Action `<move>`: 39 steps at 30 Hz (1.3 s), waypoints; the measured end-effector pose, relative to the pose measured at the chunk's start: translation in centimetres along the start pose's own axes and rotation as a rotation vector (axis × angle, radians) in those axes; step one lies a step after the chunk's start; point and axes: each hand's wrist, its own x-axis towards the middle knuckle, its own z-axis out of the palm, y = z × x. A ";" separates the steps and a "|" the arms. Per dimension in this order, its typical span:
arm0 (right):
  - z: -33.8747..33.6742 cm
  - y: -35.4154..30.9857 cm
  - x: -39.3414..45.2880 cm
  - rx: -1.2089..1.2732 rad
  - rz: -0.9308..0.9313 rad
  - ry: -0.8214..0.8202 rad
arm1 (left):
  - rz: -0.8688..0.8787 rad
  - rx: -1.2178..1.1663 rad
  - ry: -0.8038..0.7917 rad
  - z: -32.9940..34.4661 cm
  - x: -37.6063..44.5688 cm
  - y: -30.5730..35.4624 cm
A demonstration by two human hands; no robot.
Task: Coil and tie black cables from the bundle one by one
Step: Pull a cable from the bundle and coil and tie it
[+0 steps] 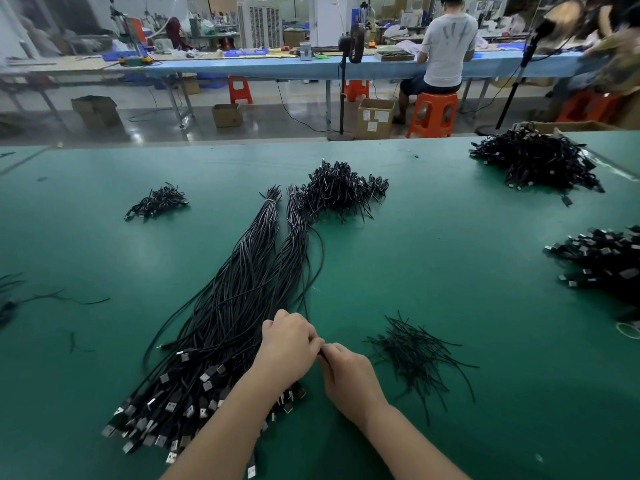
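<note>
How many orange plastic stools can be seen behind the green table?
4, perhaps more hidden. One stool is under the seated person, one stands left under the blue bench, one is behind the fan pole, one blurred at far right.

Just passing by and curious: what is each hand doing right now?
Left hand: fingers curled, pinching a thin black cable.
Right hand: fingers curled, holding the same cable.
</note>
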 end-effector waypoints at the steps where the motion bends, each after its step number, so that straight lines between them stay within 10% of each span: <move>1: 0.0 0.0 0.0 -0.011 -0.006 -0.001 | -0.006 0.000 0.004 0.2 0.0 0.1; 18: 0.1 -0.1 -0.1 -0.051 0.005 -0.015 | 0.122 0.378 0.024 1.4 -0.6 1.1; 24: -1.1 -0.8 0.8 -0.073 0.113 -0.247 | 0.116 0.363 0.025 1.8 -1.2 0.1; 30: -6.2 -2.0 2.8 1.032 0.543 -0.262 | -0.083 -0.359 0.194 -1.3 -1.1 -2.3; 35: -7.8 -3.7 3.9 0.595 0.288 -0.249 | -0.314 -1.241 0.006 -2.8 -1.1 -2.6; 39: -8.1 -5.4 5.2 0.450 0.162 -0.044 | -0.314 -1.355 -0.011 -2.9 -1.4 -2.0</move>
